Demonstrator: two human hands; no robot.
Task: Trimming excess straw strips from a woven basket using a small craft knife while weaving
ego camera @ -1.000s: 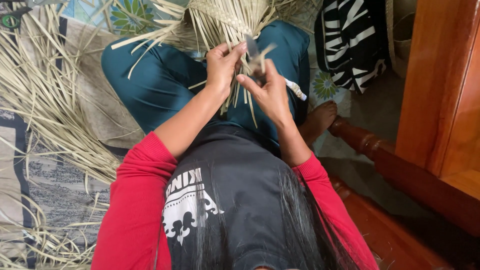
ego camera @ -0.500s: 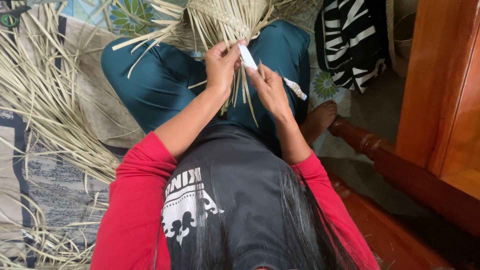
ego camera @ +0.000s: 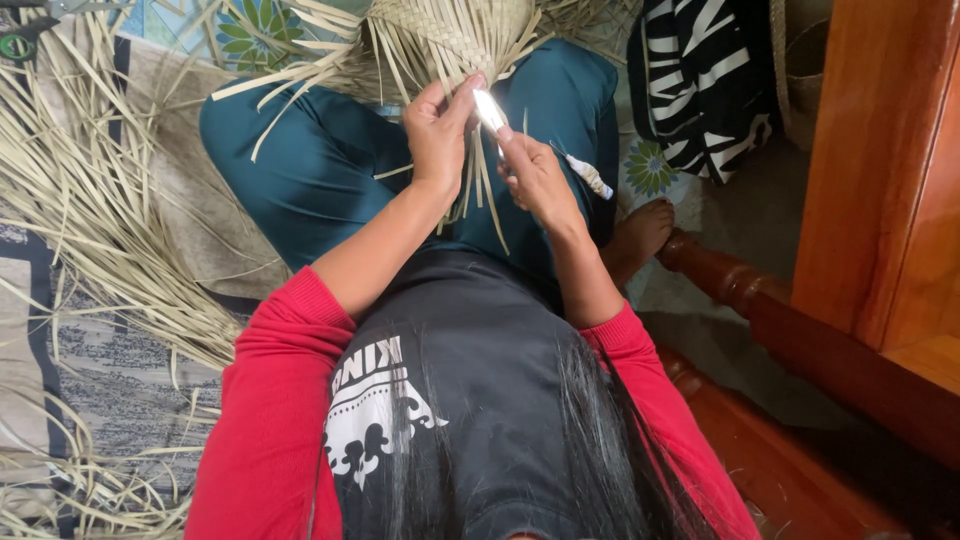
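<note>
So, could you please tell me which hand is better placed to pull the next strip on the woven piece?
Probably left: the left hand already pinches strips under the woven piece, while the right hand holds a blade.

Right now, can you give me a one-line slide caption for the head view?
Seated person's left hand and right hand pinch a pale straw strip trailing from a woven mat across the lap.

Soft even daylight, sharp focus, glare on the blade.
</note>
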